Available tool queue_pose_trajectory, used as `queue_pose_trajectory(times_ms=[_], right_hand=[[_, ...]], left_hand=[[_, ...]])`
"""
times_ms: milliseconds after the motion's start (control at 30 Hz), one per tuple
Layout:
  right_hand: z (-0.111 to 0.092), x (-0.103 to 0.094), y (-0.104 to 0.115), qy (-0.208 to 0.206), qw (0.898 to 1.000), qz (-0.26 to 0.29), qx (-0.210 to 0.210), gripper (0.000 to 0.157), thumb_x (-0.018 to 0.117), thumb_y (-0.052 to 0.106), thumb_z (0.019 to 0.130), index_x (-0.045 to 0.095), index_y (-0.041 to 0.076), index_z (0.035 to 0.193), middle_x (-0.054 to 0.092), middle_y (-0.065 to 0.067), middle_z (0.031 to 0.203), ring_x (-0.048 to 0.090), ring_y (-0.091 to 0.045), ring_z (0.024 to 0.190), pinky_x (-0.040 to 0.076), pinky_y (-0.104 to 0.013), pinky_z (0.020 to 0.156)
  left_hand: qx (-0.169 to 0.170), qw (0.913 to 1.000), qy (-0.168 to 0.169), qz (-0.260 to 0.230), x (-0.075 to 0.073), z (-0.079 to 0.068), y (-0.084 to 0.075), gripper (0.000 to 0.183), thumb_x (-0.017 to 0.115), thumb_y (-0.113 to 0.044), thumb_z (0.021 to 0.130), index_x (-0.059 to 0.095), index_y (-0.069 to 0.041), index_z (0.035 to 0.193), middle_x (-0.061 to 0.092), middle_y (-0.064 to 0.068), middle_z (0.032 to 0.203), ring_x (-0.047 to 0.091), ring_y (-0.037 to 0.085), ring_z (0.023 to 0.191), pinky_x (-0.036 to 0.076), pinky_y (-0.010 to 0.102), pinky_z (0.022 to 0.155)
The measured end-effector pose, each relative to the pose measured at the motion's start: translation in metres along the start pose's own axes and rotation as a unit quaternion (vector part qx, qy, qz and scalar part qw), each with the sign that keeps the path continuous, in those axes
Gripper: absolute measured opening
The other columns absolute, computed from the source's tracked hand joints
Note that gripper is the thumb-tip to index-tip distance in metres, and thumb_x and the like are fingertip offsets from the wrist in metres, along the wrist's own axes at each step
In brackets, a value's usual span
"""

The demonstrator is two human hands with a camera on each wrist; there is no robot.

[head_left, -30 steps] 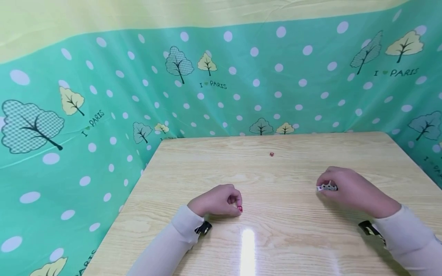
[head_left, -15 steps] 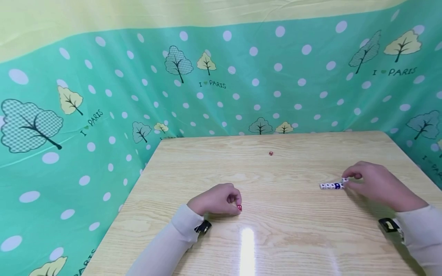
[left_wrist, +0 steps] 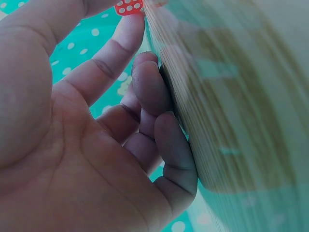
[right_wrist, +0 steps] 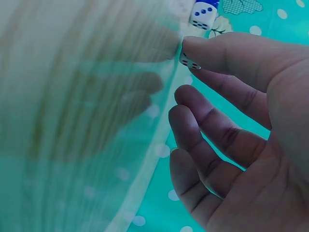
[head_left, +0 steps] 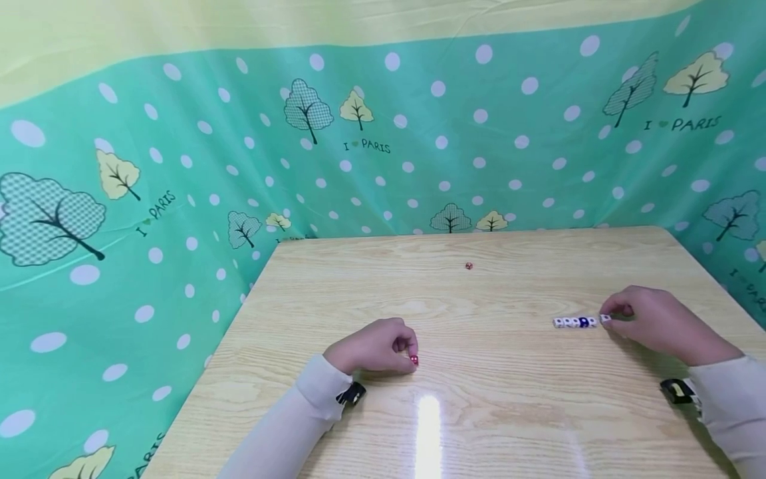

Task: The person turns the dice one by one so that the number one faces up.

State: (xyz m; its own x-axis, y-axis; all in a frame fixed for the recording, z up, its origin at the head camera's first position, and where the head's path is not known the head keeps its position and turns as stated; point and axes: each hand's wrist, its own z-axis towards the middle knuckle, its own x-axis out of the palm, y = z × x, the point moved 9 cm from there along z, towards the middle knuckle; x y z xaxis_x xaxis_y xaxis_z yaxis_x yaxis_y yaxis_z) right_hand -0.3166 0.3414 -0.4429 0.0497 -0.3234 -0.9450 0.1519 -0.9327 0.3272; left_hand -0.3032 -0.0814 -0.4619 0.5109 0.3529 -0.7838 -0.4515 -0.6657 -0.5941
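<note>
Between thumb and index finger, my left hand (head_left: pixel 374 346) pinches a red die (left_wrist: pixel 129 7) with white dots, low at the tabletop. Its other fingers curl against the wood in the left wrist view. On the right side, my right hand (head_left: pixel 652 320) pinches a white die (right_wrist: pixel 189 61) at the table surface, partly covered by the thumb. Just left of that die, a short gap away, lies a straight row of dice (head_left: pixel 568 322), several white and one blue. The end of this row shows past the thumb in the right wrist view.
Another red die (head_left: pixel 469 265) lies alone near the back of the wooden table (head_left: pixel 479 412). A green dotted curtain (head_left: pixel 383 146) with printed trees hangs behind and along both sides. Light glares off the front of the tabletop.
My right hand has let go of the dice row, shifted right, and lowered a white die from the row's end to just beside it. My left hand has stayed put.
</note>
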Motion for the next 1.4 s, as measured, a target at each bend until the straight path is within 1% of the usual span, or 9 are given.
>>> queue_pose_trajectory(times_ms=[167, 367, 567, 967, 1400], right_hand=[[0.0011, 0.0027, -0.0013, 0.000, 1.000, 0.008, 0.002, 0.011, 0.080, 0.015, 0.085, 0.077, 0.010, 0.094, 0.070, -0.007, 0.090, 0.060, -0.022, 0.079, 0.052, -0.043, 0.068], [0.0010, 0.0034, 0.0002, -0.001, 1.000, 0.012, 0.001, 0.011, 0.080, 0.015, 0.085, 0.077, 0.010, 0.095, 0.070, -0.006, 0.089, 0.059, -0.021, 0.079, 0.051, -0.041, 0.068], [0.0019, 0.0039, 0.0008, 0.001, 1.000, 0.020, 0.006, 0.012, 0.081, 0.013, 0.085, 0.077, 0.009, 0.095, 0.069, -0.007, 0.089, 0.058, -0.022, 0.079, 0.051, -0.040, 0.067], [0.0017, 0.0070, 0.0028, 0.007, 0.999, 0.031, 0.012, 0.014, 0.081, 0.011, 0.084, 0.077, 0.009, 0.097, 0.069, -0.009, 0.092, 0.058, -0.023, 0.079, 0.051, -0.037, 0.066], [0.0000, 0.0081, 0.0064, 0.014, 0.999, 0.030, 0.007, 0.015, 0.082, 0.013, 0.084, 0.077, 0.009, 0.097, 0.070, -0.007, 0.092, 0.057, -0.022, 0.079, 0.051, -0.038, 0.066]], left_hand=[[-0.001, 1.0000, 0.000, -0.002, -0.0001, 0.0003, 0.0002, 0.015, 0.082, -0.024, 0.083, 0.068, -0.027, 0.082, 0.060, 0.004, 0.091, 0.051, 0.009, 0.080, 0.044, 0.023, 0.071], [0.000, 1.0000, 0.000, 0.001, 0.0002, 0.0003, 0.0000, 0.014, 0.082, -0.024, 0.083, 0.069, -0.027, 0.082, 0.060, 0.003, 0.090, 0.051, 0.009, 0.080, 0.044, 0.023, 0.071], [0.000, 1.0000, 0.000, 0.004, 0.0000, 0.0001, 0.0000, 0.014, 0.082, -0.025, 0.084, 0.069, -0.028, 0.082, 0.060, 0.002, 0.091, 0.051, 0.008, 0.080, 0.043, 0.022, 0.070], [-0.004, 1.0000, 0.001, -0.007, 0.0007, -0.0007, 0.0020, 0.014, 0.082, -0.025, 0.084, 0.068, -0.028, 0.082, 0.059, 0.001, 0.091, 0.051, 0.009, 0.080, 0.044, 0.023, 0.071], [0.000, 1.0000, 0.002, -0.002, 0.0014, 0.0012, 0.0028, 0.014, 0.082, -0.026, 0.083, 0.068, -0.028, 0.082, 0.059, 0.000, 0.090, 0.051, 0.009, 0.080, 0.044, 0.022, 0.071]])
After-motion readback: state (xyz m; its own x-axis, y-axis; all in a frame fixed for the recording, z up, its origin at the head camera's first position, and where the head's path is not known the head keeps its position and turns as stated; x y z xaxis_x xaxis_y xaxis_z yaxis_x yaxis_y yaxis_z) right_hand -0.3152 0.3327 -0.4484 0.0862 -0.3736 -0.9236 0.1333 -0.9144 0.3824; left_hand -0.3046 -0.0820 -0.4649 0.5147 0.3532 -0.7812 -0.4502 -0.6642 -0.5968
